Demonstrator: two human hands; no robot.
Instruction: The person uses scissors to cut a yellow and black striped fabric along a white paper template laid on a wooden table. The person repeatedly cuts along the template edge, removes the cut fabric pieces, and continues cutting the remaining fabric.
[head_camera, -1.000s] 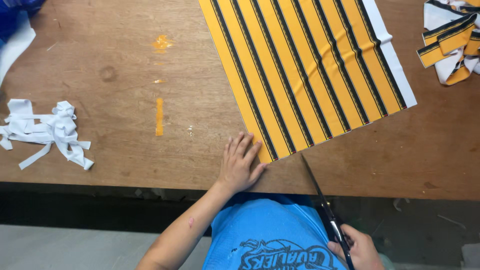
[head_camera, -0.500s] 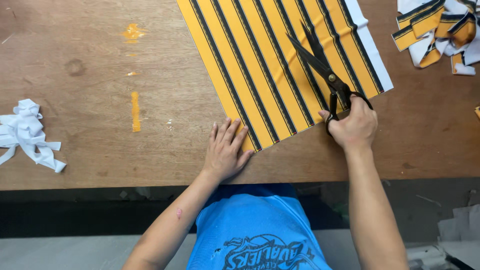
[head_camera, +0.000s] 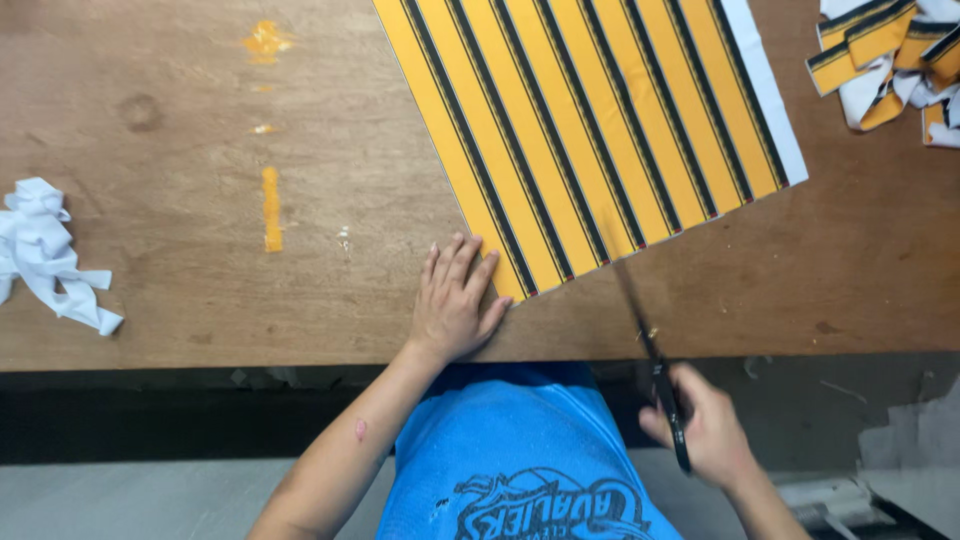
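Worn wooden table above grey floor.

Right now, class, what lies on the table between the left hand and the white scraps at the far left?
Head view: bare wood, except an orange paint streak about midway.

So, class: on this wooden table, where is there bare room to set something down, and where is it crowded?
Bare wood lies between the white strips and the left hand, and below the striped fabric, right of the scissors. It is crowded at the top right, by the striped scraps.
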